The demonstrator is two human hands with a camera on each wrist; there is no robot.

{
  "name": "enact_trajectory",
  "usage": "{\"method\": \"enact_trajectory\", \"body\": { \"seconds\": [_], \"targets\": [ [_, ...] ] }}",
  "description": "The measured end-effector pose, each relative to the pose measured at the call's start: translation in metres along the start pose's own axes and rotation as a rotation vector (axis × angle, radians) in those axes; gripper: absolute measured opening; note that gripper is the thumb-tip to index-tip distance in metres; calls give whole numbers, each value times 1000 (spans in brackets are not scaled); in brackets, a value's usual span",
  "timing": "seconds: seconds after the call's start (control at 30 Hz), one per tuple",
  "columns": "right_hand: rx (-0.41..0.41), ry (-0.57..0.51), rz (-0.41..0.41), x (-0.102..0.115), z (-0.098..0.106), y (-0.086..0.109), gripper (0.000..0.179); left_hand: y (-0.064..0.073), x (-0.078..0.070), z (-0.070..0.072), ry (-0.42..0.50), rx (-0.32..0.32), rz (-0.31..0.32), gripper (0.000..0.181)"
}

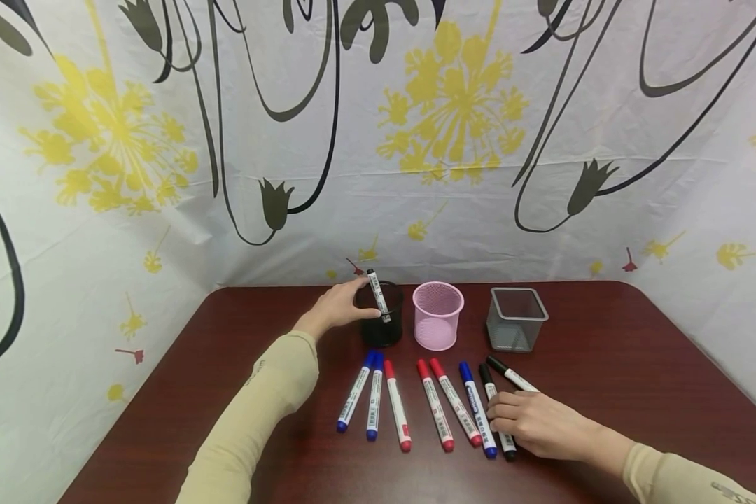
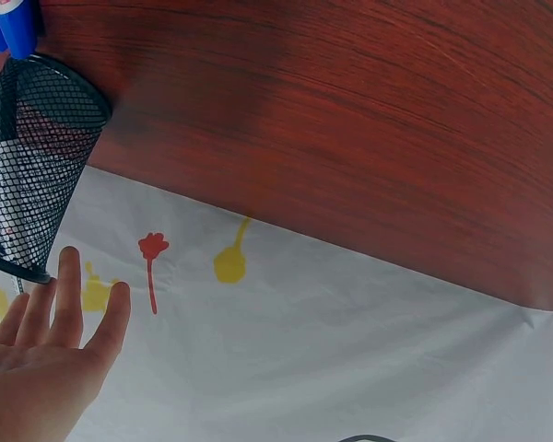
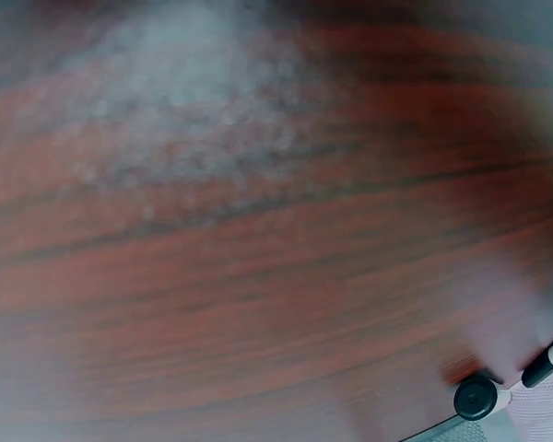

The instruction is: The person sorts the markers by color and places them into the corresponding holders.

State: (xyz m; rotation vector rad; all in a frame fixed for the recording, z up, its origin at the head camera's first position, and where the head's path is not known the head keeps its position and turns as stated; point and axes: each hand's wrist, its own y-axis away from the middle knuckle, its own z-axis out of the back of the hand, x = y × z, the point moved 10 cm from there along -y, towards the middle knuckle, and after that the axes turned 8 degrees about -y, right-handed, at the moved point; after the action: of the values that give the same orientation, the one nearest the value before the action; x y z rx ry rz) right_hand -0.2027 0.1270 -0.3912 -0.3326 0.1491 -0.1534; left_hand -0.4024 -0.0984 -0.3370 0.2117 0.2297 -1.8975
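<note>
Head view: one black marker leans inside the black mesh cup, its upper end above the rim. Placement of that item is judged complete or nearly so. Eight markers lie outside the cups on the tabletop: three blue markers, three red markers and two more black ones, the steeper black marker and the slanted black marker. No marker shows in the pink mesh cup or the grey square mesh cup. Filling of the cups is therefore judged at an early stage, with most of the stock outstanding. Left grip is spread about the black mesh cup, thumb at the near side. Right grip lies over the two loose black markers with fingers bent; whether it pinches either cannot be told, the thumb being hidden. Condition of markers: white printed barrels, ends coloured to match.

Left wrist view: the cupped marker shows through the mesh, dark cap toward the base, pale barrel toward the rim. Left grip's fingers extend apart just beside the rim; no hold on the marker is seen. Contact with the rim cannot be confirmed.

Right wrist view: right grip out of frame. Two black marker ends appear at the lower right corner, mesh beside them. Much of the frame is blurred.
</note>
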Motion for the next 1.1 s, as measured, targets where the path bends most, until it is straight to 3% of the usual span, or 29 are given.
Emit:
{"method": "enact_trajectory", "body": {
  "seconds": [0.4,1.1],
  "targets": [
    [-91,-16,51,4,9,0,37,-1,0,0,-1,6,5,76],
    [-284,-192,-21,-8,46,-9,22,0,-1,0,-2,6,6,76]
  ]
}}
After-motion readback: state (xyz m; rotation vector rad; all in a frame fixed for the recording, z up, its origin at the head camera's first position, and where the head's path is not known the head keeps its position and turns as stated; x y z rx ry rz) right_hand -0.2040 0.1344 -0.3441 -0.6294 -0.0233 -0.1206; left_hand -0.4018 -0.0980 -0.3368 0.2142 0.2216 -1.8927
